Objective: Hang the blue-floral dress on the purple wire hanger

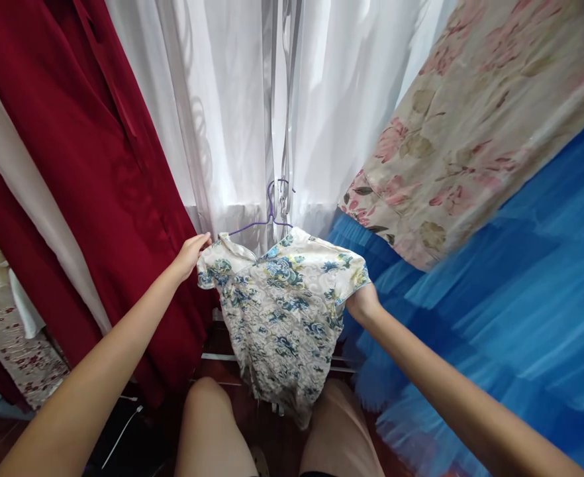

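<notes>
A short-sleeved cream dress (282, 318) with blue and yellow flowers hangs from a purple hanger (255, 226) in front of me. The hanger's hook stands above the neckline, beside some thin shiny strips. My left hand (195, 254) is closed on the dress at its left shoulder, fingertips near the hanger's end. At the opposite sleeve is my right hand (363, 301), curled against the cuff; the sleeve is drawn out toward it, and cloth covers its fingers. The lower part of the dress falls between my knees.
White curtains (227, 112) fill the back. Dark red garments (88, 165) hang at the left. A pink-flowered cream cloth (421, 172) and a blue tulle skirt (495, 311) hang close on the right. A pale bar (217, 357) runs low behind the dress. A white cable (120, 437) lies lower left.
</notes>
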`<state>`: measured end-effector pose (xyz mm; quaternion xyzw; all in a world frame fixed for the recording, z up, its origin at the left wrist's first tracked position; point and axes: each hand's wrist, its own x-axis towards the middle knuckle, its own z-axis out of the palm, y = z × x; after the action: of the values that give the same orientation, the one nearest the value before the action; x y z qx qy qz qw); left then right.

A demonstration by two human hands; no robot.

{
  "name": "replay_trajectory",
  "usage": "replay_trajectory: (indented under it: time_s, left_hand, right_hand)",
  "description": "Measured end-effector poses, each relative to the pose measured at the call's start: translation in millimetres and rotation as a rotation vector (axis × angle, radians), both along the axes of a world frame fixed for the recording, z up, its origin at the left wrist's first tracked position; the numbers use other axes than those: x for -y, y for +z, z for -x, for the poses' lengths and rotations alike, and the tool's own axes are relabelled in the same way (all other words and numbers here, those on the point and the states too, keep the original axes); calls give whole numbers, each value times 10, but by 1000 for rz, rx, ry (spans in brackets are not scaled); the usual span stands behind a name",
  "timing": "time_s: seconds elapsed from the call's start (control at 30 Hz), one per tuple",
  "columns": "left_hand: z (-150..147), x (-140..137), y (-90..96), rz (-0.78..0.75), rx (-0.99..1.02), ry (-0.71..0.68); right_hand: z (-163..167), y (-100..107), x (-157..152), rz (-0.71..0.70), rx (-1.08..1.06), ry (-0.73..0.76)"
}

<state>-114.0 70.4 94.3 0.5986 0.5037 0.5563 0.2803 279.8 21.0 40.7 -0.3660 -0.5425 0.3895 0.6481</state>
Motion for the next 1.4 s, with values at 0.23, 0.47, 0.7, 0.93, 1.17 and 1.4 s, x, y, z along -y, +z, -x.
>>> replay_trajectory:
  time_s: [0.23,0.47,0.7,0.93,1.17,1.4]
  left_hand:
    - [-348,480,241,-323,-631,102]
    - [-682,340,433,-424,-671,204]
    - [-435,132,168,-270,40,320]
    - [-943,473,172,11,425,-327]
    - [-1884,934,179,186,618,-794]
    - [-2074,944,206,238,305,-854]
  right_hand:
    - [-191,155,219,-55,-172,-188]
    - [80,822,38,-225,-224,-191]
    - [453,950,1177,-609,625,449]
    - [532,505,1009,-597,1028,234]
    - [447,202,782,-529,1084,-22]
    - [83,-17,781,-551,871,33]
